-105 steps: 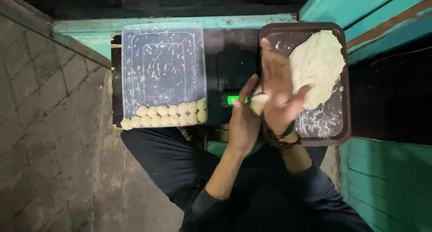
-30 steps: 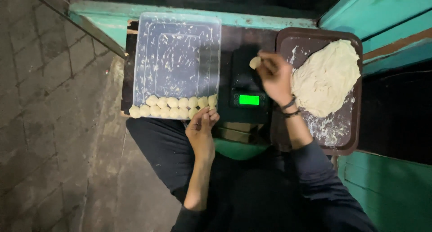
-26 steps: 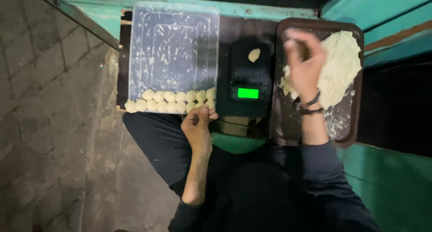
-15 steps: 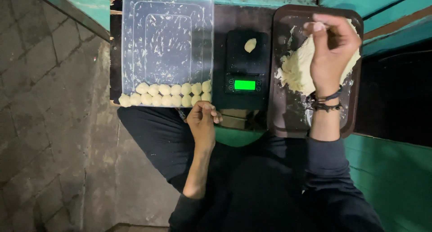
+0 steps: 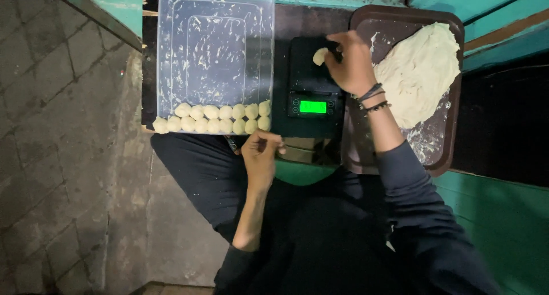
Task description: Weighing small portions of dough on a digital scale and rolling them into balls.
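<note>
Right hand (image 5: 353, 63): it is over the black scale, and its fingers pinch a small lump of dough.
Small dough piece (image 5: 319, 56): it sits at the fingertips of the right hand, above the top of the scale. It may be touching the scale, but the view is too dark to be sure.
Scale (image 5: 311, 86): it is black and flat, with a bright green screen near its front edge. It stands between the clear box and the brown tray.
Left hand (image 5: 261, 155): it rests by the front edge of the table, just under the corner of the clear box. The fingers are curled in loosely, and it holds nothing that can be seen.
Clear box (image 5: 214, 49): it is a see-through plastic box, dusty with flour, on the left side of the table.
Dough balls (image 5: 213, 118): two rows of small round balls lie along the near side of the clear box, touching each other.
Brown tray (image 5: 360, 140): it lies to the right of the scale.
Big dough (image 5: 420, 72): a large flat pile of pale dough lies on the brown tray, just beside the right hand.
Bracelets (image 5: 373, 98): dark bands go around the right wrist.
</note>
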